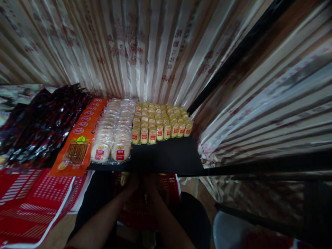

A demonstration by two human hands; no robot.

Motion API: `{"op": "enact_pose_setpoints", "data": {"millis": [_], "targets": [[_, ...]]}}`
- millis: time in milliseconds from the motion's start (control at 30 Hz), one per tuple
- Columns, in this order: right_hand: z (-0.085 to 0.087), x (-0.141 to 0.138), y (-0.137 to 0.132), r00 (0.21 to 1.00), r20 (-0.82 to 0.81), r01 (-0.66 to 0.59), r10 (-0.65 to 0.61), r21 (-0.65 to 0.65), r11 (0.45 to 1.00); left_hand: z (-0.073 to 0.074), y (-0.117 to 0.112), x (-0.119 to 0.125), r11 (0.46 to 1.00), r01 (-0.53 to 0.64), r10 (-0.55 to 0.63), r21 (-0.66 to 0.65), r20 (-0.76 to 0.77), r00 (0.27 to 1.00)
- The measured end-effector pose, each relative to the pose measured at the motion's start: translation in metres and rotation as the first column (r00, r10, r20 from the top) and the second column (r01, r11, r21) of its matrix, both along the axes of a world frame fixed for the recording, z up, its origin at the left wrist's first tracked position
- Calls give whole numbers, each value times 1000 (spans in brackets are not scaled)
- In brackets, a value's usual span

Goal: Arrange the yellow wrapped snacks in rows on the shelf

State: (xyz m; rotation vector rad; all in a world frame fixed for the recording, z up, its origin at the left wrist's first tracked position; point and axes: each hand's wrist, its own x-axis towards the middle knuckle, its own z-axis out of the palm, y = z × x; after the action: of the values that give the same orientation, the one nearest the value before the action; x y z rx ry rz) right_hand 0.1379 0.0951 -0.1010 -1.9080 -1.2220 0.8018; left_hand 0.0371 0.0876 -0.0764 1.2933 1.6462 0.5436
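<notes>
My left hand (132, 182) and my right hand (150, 183) are low in the head view, close together under the front edge of the black shelf (166, 157). Both reach into a red basket (173, 183) between my knees. A small yellow wrapped packet (123, 179) shows beside my left hand; whether that hand grips it is too dark to tell. The shelf edge and shadow hide the fingers of both hands. On the shelf above, yellow wrapped snack packets (160, 132) stand in rows, next to two rows of round white wrapped crackers (120, 152).
Left of the crackers lie an orange snack bag (75, 152) and a pile of dark shiny packets (44, 121). A larger red basket (33, 207) stands at lower left. Patterned curtains (145, 45) hang behind, with a dark pole (233, 62) slanting at right. A whitish tub (228, 228) sits lower right.
</notes>
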Motion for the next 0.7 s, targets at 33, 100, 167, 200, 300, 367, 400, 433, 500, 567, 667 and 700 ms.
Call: {"op": "enact_pose_setpoints", "data": {"millis": [33, 100, 167, 200, 300, 367, 400, 433, 500, 567, 667, 700], "targets": [[1, 0, -1, 1000, -14, 9, -9, -7, 1000, 1, -1, 0, 1000, -8, 8, 1, 3, 1000], [5, 0, -5, 999, -45, 28, -29, -13, 1000, 5, -4, 1, 1000, -17, 17, 12, 17, 1000], [10, -1, -10, 996, -79, 46, -47, -11, 999, 11, -10, 2, 998, -6, 3, 58, 51, 999], [12, -1, -13, 994, -96, 54, -55, -8, 998, 13, -13, 2, 995, 3, -10, 99, 70, 998], [21, 0, -21, 986, -148, 83, -82, 6, 996, 18, -26, 4, 972, 37, -57, 233, 77, 995], [27, 1, -26, 978, -184, 100, -94, 19, 995, 19, -35, 5, 959, 55, -69, 277, 41, 997], [30, 2, -29, 973, -208, 105, -97, 25, 994, 20, -39, 6, 957, 61, -70, 283, 24, 997], [33, 3, -31, 967, -233, 109, -99, 30, 994, 21, -43, 6, 957, 64, -71, 284, 12, 997], [40, 4, -36, 954, -287, 107, -92, 39, 993, 24, -51, 7, 959, 72, -75, 275, 1, 997], [46, 5, -41, 941, -329, 98, -76, 51, 994, 27, -57, 7, 962, 84, -88, 260, 3, 996], [53, 7, -49, 928, -369, 93, -46, 111, 989, 31, -67, 6, 964, 75, -79, 254, 7, 997], [55, 9, -51, 924, -379, 102, -44, 135, 986, 33, -69, 5, 963, 57, -61, 262, 5, 998]]}}
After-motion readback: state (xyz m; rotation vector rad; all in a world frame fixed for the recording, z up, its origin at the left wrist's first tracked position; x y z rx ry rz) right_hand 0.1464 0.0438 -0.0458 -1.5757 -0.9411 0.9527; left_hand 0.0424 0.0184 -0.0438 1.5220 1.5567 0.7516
